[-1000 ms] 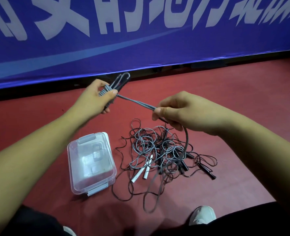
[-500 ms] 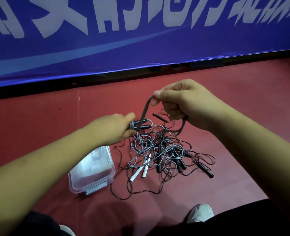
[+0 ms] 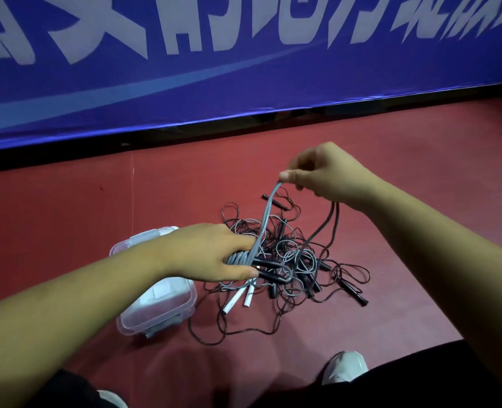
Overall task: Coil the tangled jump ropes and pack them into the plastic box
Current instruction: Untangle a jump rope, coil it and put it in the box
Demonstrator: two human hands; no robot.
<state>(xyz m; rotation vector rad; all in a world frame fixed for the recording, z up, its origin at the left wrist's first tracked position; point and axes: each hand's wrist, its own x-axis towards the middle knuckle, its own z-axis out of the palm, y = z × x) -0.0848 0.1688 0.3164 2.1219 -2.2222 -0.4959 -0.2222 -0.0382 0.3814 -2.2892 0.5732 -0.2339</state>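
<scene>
A second ago the left hand was raised at 11 o'clock of the tangled pile. It has dropped to the pile's 9 o'clock edge, its wrist now covering part of the plastic box. The right hand has risen to 12 o'clock, so the gray rope between the hands now runs steeply upward.

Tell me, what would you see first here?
A messy pile of tangled jump ropes lies on the red floor, in the middle. Over it, the left hand grips a coiled grey rope; the right hand pinches its strand higher up. A clear plastic box sits left of the pile.
</scene>
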